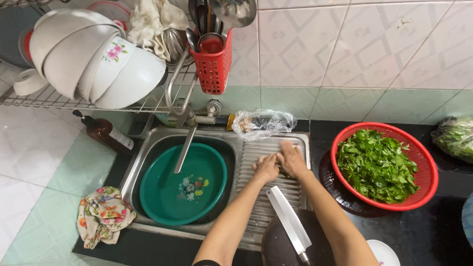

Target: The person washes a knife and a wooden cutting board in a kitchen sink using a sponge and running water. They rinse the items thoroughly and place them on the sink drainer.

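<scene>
While we lean over the ridged steel drainboard [268, 197]:
Hands: our left hand [266, 167] and right hand [293, 159] touch; grip we cannot tell.
Nearby: 1 broad steel cleaver [289, 222], red plastic basket of greens [385, 167].

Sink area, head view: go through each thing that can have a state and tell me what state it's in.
Green basin: in the sink, holding water.
Tap: no stream visible.
Red basket: full of leafy greens.
Cleaver: lying flat on a dark round board.
Left hand: on the drainboard, touching the right hand.
Bowls: stacked on the rack.
</scene>
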